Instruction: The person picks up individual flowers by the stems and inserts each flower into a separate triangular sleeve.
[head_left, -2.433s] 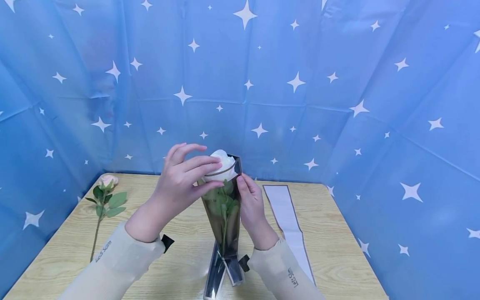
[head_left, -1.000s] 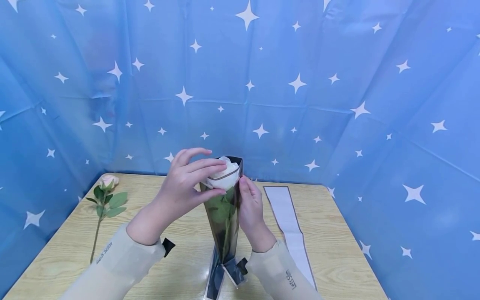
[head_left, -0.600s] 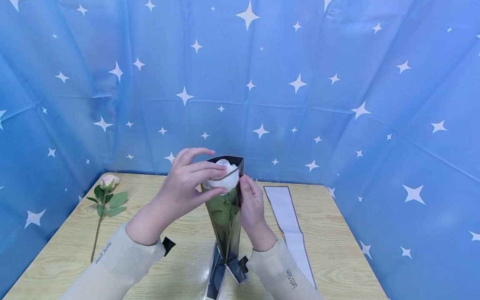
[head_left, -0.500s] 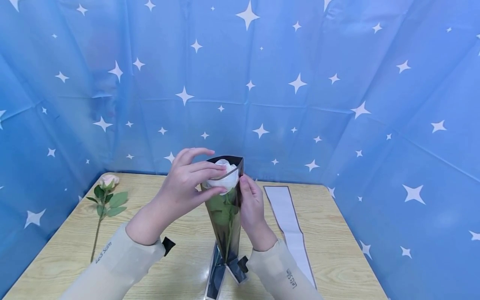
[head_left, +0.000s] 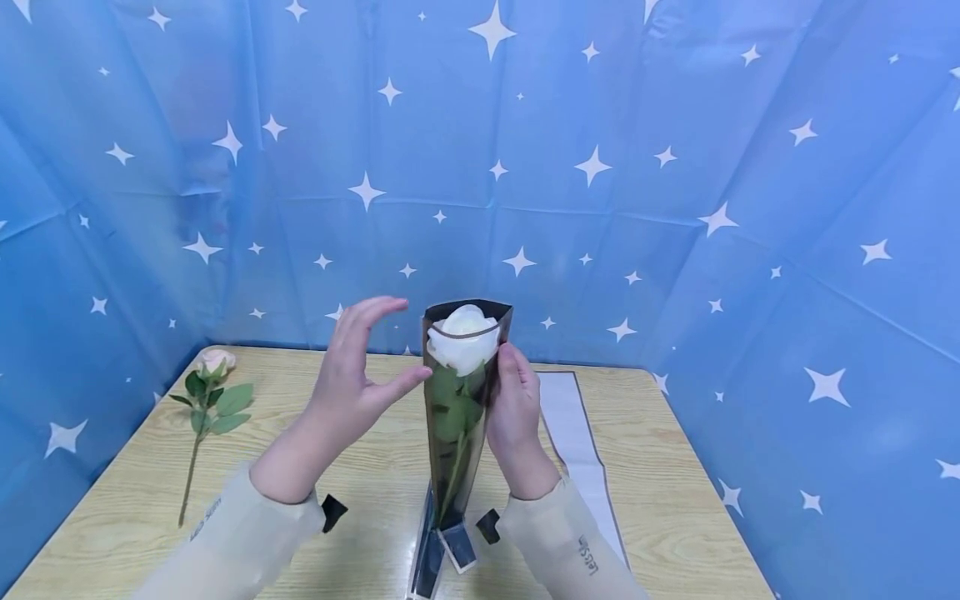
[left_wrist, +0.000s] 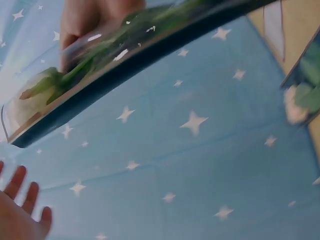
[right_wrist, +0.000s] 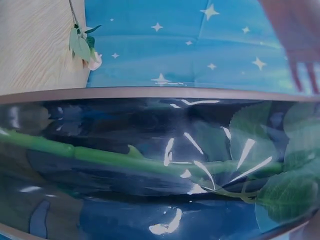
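A white rose [head_left: 463, 346] with green leaves stands inside a dark see-through flower sleeve [head_left: 453, 467], its bloom just below the open top. My right hand [head_left: 516, 408] grips the sleeve's upper right side, thumb at the front; the other fingers are partly hidden. At the left, my left hand [head_left: 352, 375] is spread, thumb apart from the fingers, and holds nothing. Its thumb tip is close to the sleeve's left edge in the head view. The left wrist view shows these fingers [left_wrist: 30, 197] apart from the sleeve. Through the film, the right wrist view shows the green stem [right_wrist: 100, 157].
A pale pink rose [head_left: 216, 362] lies at the table's left. A white strip with a dark border [head_left: 581, 442] lies right of my right hand. Below the sleeve, a dark glossy strip with a light border [head_left: 427, 554] rests on the wooden table [head_left: 675, 500]. A blue star-print curtain [head_left: 480, 233] surrounds it.
My left hand has let go of the white bloom and moved left, its fingers spreading. The sleeve's top has shifted right with my right hand, and the sleeve stands more upright.
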